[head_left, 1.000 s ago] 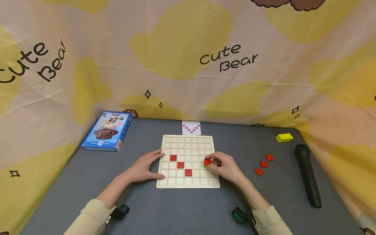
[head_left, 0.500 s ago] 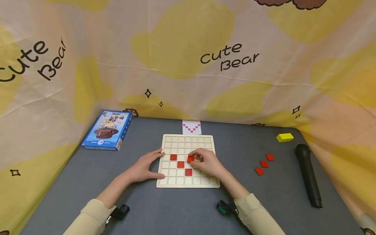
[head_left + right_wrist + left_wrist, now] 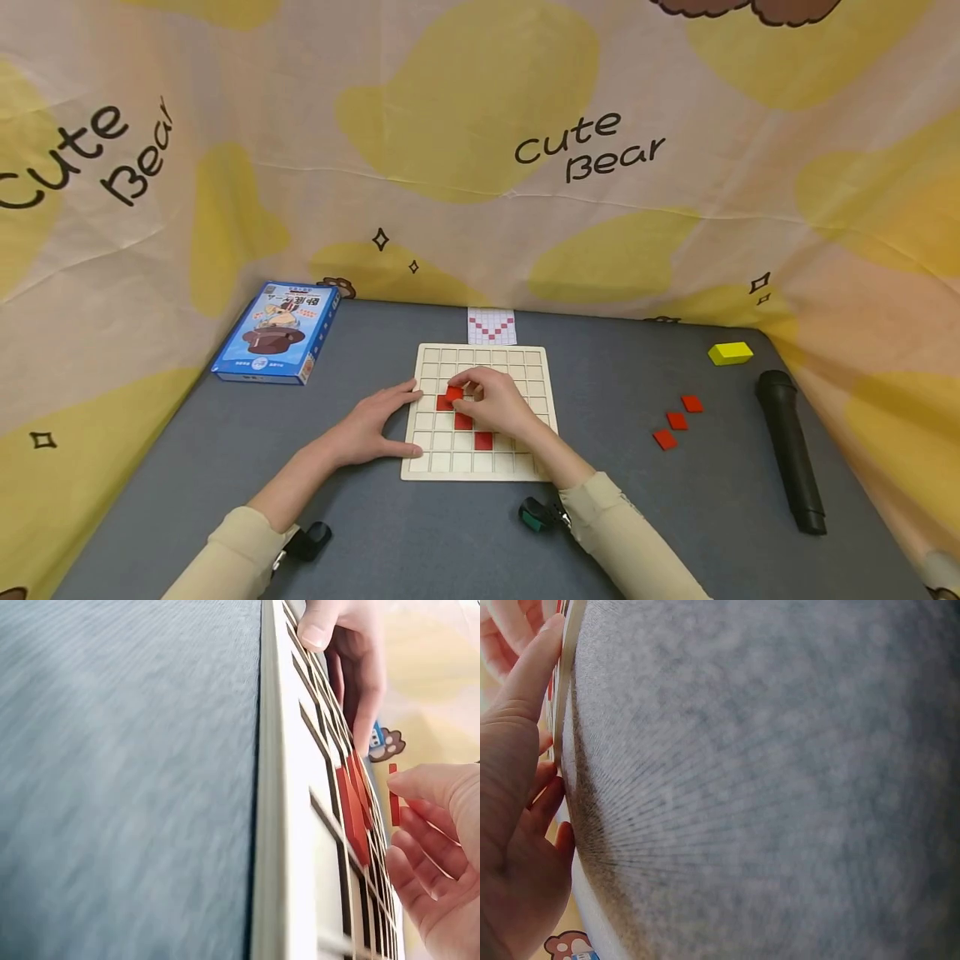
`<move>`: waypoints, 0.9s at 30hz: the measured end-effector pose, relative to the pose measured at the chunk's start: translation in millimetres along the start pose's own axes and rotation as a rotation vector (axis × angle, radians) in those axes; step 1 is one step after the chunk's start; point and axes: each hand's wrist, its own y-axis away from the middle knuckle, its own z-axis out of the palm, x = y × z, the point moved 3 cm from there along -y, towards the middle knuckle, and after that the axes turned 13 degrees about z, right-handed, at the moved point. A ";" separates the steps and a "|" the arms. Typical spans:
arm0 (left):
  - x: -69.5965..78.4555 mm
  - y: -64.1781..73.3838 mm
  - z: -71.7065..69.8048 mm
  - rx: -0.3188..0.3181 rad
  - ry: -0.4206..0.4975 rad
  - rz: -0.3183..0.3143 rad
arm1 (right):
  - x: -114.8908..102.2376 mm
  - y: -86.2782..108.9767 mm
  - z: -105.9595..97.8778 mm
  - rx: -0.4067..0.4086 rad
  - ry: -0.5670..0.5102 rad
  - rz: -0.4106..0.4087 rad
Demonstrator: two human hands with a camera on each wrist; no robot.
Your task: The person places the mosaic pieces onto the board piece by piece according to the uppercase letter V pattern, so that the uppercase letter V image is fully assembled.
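Observation:
A pale grid board [image 3: 438, 465] lies on the grey table, with three red square tiles set in its cells in a diagonal, one of them this lower tile [image 3: 483, 441]. My right hand [image 3: 497, 404] is over the board and pinches another red tile [image 3: 454, 392] between thumb and finger. In the right wrist view that held tile [image 3: 394, 796] is on edge, apart from the board. My left hand [image 3: 367, 429] rests against the board's left edge, thumb and fingers spread and touching the rim. A small card [image 3: 492, 326] with a V pattern of red squares lies behind the board.
Three loose red tiles, such as the middle one [image 3: 677, 421], lie to the right of the board. Farther right are a yellow block [image 3: 730, 353] and a black microphone [image 3: 791, 452]. A blue box [image 3: 276, 332] lies at back left. A printed cloth [image 3: 450, 167] hangs behind.
My right hand has carried its red tile leftward across the board, from the right side to near the uppermost set tile. The left hand stays at the left edge.

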 end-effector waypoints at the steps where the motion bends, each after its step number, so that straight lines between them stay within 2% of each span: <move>1: -0.1 -0.2 0.1 -0.001 -0.005 0.000 | -1.5 -1.9 1.7 -0.002 -0.001 0.002; 9: 0.6 -0.2 -0.1 -0.012 -0.005 -0.013 | -10.4 -16.1 12.2 -0.010 0.005 -0.004; 16: 0.4 0.9 0.5 -0.021 0.012 -0.016 | -15.4 -27.6 22.4 -0.026 0.064 -0.001; 27: -0.8 1.2 1.6 -0.012 0.011 0.019 | -19.0 -33.5 27.6 -0.011 0.103 0.015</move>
